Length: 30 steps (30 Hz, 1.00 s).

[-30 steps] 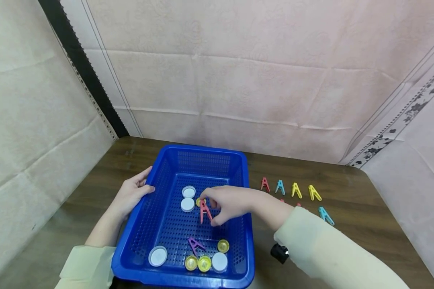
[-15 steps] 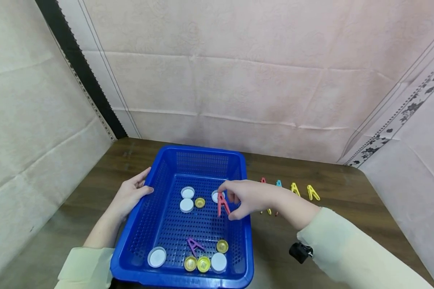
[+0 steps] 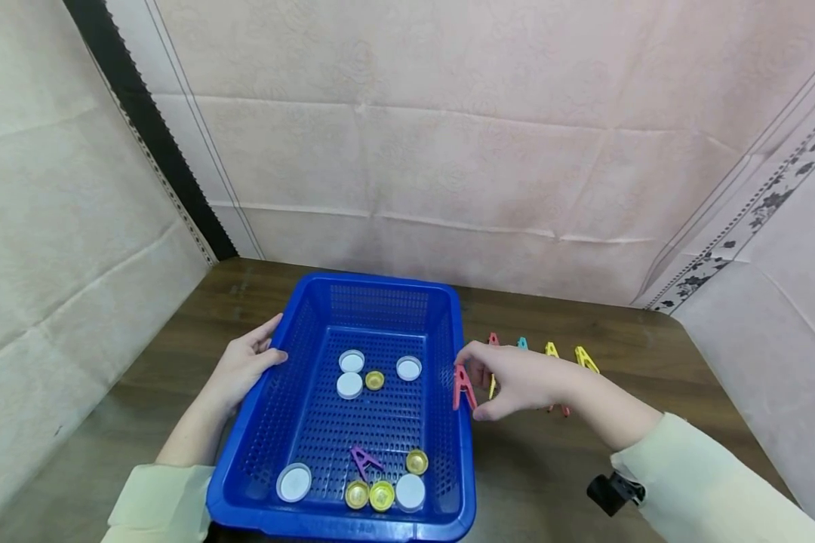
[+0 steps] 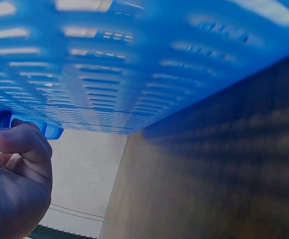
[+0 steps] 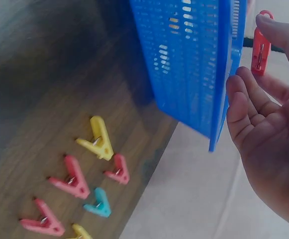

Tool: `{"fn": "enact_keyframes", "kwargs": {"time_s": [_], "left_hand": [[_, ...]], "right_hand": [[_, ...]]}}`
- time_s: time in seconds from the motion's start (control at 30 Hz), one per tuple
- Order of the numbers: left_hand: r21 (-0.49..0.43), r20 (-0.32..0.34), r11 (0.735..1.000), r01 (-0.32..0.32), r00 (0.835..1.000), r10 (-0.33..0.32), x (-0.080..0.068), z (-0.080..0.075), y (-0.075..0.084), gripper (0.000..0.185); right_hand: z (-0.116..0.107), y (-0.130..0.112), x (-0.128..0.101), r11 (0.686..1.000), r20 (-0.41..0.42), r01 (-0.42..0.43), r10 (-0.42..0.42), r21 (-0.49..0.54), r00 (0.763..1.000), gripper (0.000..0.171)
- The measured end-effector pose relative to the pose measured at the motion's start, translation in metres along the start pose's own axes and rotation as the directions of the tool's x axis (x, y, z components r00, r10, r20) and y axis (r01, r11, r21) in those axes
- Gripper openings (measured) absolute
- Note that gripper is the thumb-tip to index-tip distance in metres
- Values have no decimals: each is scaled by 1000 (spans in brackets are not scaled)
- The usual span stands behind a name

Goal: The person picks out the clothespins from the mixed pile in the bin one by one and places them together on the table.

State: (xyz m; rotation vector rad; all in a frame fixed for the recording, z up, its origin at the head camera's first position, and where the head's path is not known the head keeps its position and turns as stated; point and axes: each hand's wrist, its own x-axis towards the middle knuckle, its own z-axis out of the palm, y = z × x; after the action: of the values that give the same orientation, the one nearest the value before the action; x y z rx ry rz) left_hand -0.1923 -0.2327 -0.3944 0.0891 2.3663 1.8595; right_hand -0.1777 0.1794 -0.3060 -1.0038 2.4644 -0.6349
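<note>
My left hand (image 3: 241, 369) grips the left rim of a blue perforated plastic basket (image 3: 380, 279), thumb over the edge; in the left wrist view its fingers (image 4: 27, 142) curl at the rim. My right hand (image 3: 519, 377) pinches a red clothespin (image 3: 463, 388) between thumb and fingertips, over the basket's right rim. The right wrist view has this red clothespin (image 5: 261, 52) edge-on, beside the basket wall. In the basket lie a purple clothespin (image 3: 364, 461), several white bottle caps (image 3: 349, 386) and several yellow caps (image 3: 382, 496).
On the wooden table (image 3: 625, 332), right of the basket, lie several clothespins: yellow (image 5: 97, 139), red (image 5: 72, 179) and blue (image 5: 99, 203). My right arm partly covers them in the head view. Pale cloth (image 3: 448, 166) hangs behind the table.
My right hand has moved right with the red clothespin, from above the basket's middle to its right rim. A white cap at the right is uncovered. The left hand stays put.
</note>
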Motion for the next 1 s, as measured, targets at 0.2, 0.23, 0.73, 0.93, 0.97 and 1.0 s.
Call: {"fn": "enact_keyframes", "kwargs": {"time_s": [0.2,0.23,0.73,0.93,0.97,1.0], "left_hand": [[-2,-2,1000,-9,1000,9,1,0,-1,66],[-3,-2,1000,-11,1000,11,1,0,-1,66],[-27,9,1000,-15,1000,16,1,1,-1,65],[-17,11,1000,-8,1000,8,1,0,-1,65],[-16,10,1000,-7,1000,7,1,0,-1,65],[-15,8,1000,-5,1000,5,1,0,-1,65]], "right_hand": [[3,18,-19,998,-37,-54,55,42,998,58],[4,20,-22,997,-37,-64,66,50,997,59],[46,71,-47,984,-27,-100,105,149,994,56],[63,84,-47,980,-5,-126,128,154,992,56],[65,85,-46,979,0,-134,135,152,991,56],[67,87,-46,979,4,-138,139,152,990,56]]}}
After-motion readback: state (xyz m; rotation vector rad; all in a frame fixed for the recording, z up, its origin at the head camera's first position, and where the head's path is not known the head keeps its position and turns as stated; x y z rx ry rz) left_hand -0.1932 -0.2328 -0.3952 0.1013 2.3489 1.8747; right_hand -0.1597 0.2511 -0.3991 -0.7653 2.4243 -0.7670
